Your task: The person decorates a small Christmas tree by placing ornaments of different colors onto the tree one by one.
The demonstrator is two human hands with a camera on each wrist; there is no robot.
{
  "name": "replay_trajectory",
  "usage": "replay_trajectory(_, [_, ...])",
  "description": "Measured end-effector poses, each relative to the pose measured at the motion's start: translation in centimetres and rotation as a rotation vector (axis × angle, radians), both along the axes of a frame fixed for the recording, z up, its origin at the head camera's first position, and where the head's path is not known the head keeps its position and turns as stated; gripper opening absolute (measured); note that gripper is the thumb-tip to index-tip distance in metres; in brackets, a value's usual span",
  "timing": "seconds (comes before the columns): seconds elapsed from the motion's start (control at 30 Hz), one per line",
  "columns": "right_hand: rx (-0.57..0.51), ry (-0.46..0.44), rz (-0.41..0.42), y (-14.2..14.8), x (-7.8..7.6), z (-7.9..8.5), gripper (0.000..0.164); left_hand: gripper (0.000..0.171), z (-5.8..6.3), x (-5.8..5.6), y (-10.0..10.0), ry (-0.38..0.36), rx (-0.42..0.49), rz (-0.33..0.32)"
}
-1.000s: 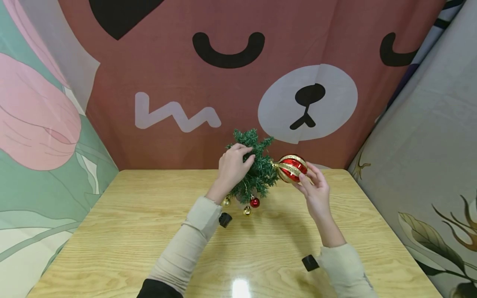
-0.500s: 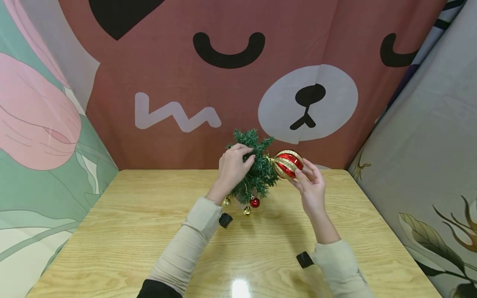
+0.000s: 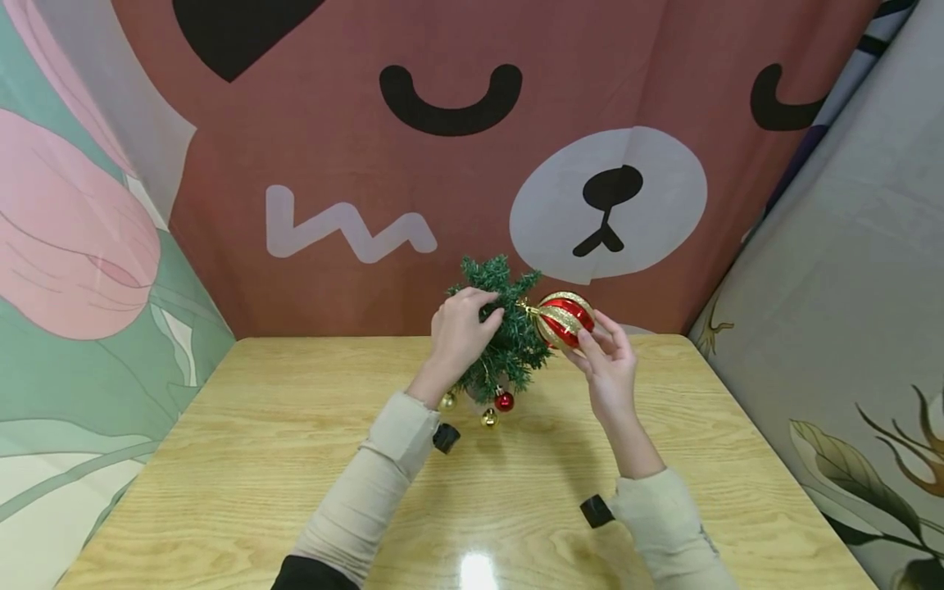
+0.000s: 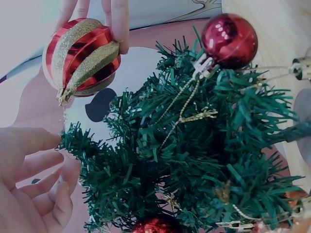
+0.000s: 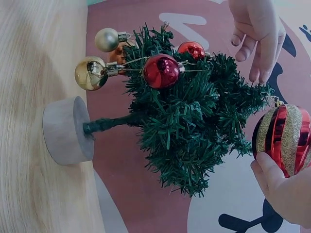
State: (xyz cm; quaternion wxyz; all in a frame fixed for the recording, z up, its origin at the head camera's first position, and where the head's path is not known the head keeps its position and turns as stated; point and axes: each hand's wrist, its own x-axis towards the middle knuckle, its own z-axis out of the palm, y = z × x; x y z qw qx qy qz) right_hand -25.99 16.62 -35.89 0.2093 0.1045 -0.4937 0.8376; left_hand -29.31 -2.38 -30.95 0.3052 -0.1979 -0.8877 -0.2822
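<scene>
A small green artificial Christmas tree [image 3: 509, 352] stands at the back of the wooden table. At its top, my left hand [image 3: 460, 328] has thumb and fingertips at the tip, seemingly pinching it; the wrist views show this contact. To the right, my right hand [image 3: 608, 369] holds a large red-and-gold striped Christmas bauble [image 3: 564, 319] by its far side, with fingers and thumb spread round it. The bauble's gold cap and loop [image 5: 277, 103] point toward the treetop. Whether the loop is over the tip I cannot tell.
Several small baubles hang on the tree, among them a red bauble [image 5: 161, 71], a gold bauble [image 5: 91, 73] and a pale bauble [image 5: 106, 40]. The tree's round grey base [image 5: 65, 131] rests on the table [image 3: 295, 459]. A printed curtain [image 3: 332, 164] hangs behind.
My right hand has moved left and slightly away from me, bringing the striped bauble closer to the treetop. The left hand stays in place.
</scene>
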Motion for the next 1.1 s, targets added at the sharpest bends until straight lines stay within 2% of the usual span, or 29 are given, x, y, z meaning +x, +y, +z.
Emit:
replay_trajectory(0.2, [-0.028, 0.021, 0.008, -0.2, 0.0, 0.0, 0.029, 0.013, 0.1, 0.2, 0.1, 0.046, 0.031, -0.037])
replay_trajectory(0.37, [-0.039, 0.017, 0.016, -0.3, 0.1, -0.1, 0.029, 0.016, 0.1, 0.3, 0.3, 0.064, 0.046, -0.141])
replay_trajectory(0.5, [-0.025, 0.018, 0.017, -0.4, 0.2, -0.1, 0.028, 0.024, 0.0, 0.4, 0.7, 0.049, 0.008, -0.206])
replay_trajectory(0.83, [-0.03, 0.031, 0.03, -0.5, 0.5, -0.3, 0.029, 0.022, -0.3, 1.0, 1.4, -0.029, -0.057, -0.177])
replay_trajectory(1.1, [-0.017, 0.043, 0.043, -0.3, 0.6, -0.6, 0.029, 0.011, -0.7, 1.0, 1.6, -0.017, -0.013, -0.173])
